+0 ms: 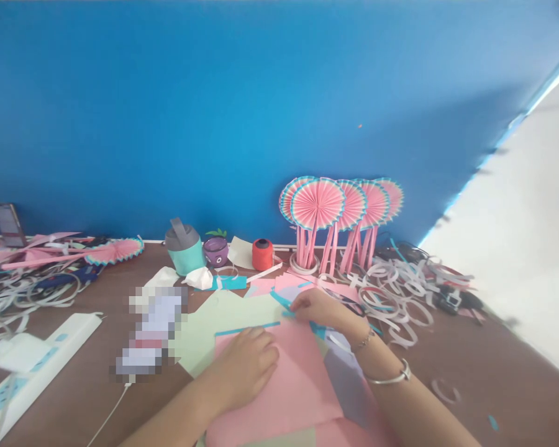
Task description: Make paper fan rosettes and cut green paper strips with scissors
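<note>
My left hand (245,366) lies with curled fingers on a pink paper sheet (289,385), pressing it down near its top left corner. A thin blue paper strip (246,329) runs along the sheet's top edge just past its fingers. My right hand (319,308) is closed in a pinch on the right end of a blue strip (282,302) at the sheet's far edge. The right wrist wears a bracelet and a bangle. A pale green sheet (214,323) lies under the pink one.
Several pink paper fans on sticks (340,217) stand against the blue wall. Curled white paper strips (400,292) pile at the right and far left. A teal bottle (185,248), a purple pot (215,249), a red thread spool (262,254) and a white box (46,360) lie on the brown table.
</note>
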The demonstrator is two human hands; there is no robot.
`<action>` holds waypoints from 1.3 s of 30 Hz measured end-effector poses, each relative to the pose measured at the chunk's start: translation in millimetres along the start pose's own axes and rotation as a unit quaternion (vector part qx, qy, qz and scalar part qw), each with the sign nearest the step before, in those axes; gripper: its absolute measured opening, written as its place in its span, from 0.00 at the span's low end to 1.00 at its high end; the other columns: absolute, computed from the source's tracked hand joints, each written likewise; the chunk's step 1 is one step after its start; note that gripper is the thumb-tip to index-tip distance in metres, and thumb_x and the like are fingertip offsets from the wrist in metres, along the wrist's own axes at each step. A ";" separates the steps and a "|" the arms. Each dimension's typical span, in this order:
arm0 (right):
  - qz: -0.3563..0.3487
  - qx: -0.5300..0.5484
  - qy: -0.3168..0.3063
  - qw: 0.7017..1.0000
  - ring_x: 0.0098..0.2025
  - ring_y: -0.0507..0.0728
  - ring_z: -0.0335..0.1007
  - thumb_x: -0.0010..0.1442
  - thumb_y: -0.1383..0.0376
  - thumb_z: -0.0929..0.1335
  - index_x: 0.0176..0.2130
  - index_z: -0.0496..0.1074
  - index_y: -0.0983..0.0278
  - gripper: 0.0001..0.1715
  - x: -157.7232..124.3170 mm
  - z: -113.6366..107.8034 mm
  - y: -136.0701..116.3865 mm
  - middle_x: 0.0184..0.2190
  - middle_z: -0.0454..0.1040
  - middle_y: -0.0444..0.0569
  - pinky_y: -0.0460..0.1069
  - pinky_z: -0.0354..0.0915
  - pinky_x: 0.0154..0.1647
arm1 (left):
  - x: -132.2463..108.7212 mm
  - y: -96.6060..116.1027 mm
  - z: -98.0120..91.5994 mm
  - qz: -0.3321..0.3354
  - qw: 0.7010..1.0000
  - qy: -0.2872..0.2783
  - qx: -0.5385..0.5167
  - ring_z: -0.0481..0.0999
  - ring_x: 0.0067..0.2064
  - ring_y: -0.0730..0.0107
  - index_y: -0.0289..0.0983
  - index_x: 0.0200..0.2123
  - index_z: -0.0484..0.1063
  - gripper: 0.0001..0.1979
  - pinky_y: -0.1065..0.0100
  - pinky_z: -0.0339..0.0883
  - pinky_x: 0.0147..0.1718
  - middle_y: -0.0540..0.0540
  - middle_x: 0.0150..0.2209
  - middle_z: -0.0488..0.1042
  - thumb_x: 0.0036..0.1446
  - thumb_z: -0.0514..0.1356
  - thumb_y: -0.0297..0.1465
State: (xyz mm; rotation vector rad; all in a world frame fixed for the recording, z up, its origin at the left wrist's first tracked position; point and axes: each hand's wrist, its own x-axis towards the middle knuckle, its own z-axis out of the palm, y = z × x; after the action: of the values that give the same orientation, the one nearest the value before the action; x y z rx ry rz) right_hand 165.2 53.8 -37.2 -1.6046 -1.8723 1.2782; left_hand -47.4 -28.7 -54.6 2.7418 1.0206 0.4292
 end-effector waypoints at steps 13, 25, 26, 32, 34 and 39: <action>-0.055 0.501 0.076 0.860 0.28 0.51 0.68 0.37 0.66 0.75 0.27 0.70 0.66 0.15 -8.6 28.6 -26.9 0.23 0.70 0.43 0.47 0.65 0.35 | 8.8 -7.6 1.8 -0.198 0.951 0.128 -0.201 0.71 0.44 0.63 0.39 0.41 0.72 0.12 0.63 0.64 0.45 0.44 0.40 0.74 0.56 0.58 0.38; -0.060 0.424 0.213 0.878 0.34 0.56 0.70 0.44 0.67 0.69 0.36 0.68 0.65 0.16 0.2 35.3 -15.5 0.30 0.70 0.46 0.54 0.66 0.41 | 14.1 -5.0 -2.6 -0.281 0.911 0.095 -0.288 0.70 0.33 0.68 0.38 0.26 0.73 0.14 0.69 0.64 0.35 0.48 0.28 0.72 0.57 0.51 0.34; -0.085 0.364 0.284 0.883 0.39 0.58 0.69 0.45 0.67 0.68 0.39 0.67 0.64 0.18 0.2 33.4 -14.3 0.34 0.71 0.48 0.56 0.65 0.44 | 14.2 -5.4 -3.8 -0.285 0.911 0.097 -0.283 0.70 0.33 0.68 0.37 0.26 0.73 0.14 0.69 0.63 0.35 0.48 0.28 0.72 0.57 0.51 0.34; -0.397 -0.046 0.197 0.895 0.50 0.58 0.65 0.55 0.72 0.61 0.42 0.71 0.61 0.17 -14.5 37.9 -23.0 0.44 0.73 0.51 0.57 0.57 0.55 | 13.2 -8.6 -2.1 -0.242 0.932 0.111 -0.246 0.70 0.33 0.66 0.37 0.27 0.71 0.10 0.68 0.63 0.35 0.47 0.28 0.72 0.54 0.51 0.30; -0.382 -0.104 0.103 0.913 0.45 0.56 0.68 0.56 0.72 0.62 0.37 0.74 0.61 0.14 -17.4 42.4 -24.7 0.36 0.76 0.48 0.59 0.52 0.58 | 12.5 -10.4 -0.3 -0.221 0.940 0.114 -0.233 0.70 0.34 0.66 0.38 0.27 0.71 0.09 0.68 0.63 0.35 0.47 0.29 0.72 0.52 0.51 0.26; -0.283 -0.139 0.042 0.948 0.30 0.51 0.68 0.52 0.71 0.64 0.28 0.74 0.61 0.10 -14.5 38.3 -21.2 0.27 0.76 0.42 0.61 0.42 0.62 | 12.6 -12.4 -1.8 -0.235 0.944 0.118 -0.197 0.70 0.32 0.67 0.38 0.24 0.71 0.11 0.68 0.63 0.32 0.48 0.25 0.70 0.55 0.50 0.28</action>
State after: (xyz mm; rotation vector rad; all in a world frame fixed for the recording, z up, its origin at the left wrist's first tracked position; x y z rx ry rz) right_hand 127.9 26.5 -36.3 -1.0763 -2.3011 0.7145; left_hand -46.4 -11.0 -53.7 2.0453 1.4185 0.7882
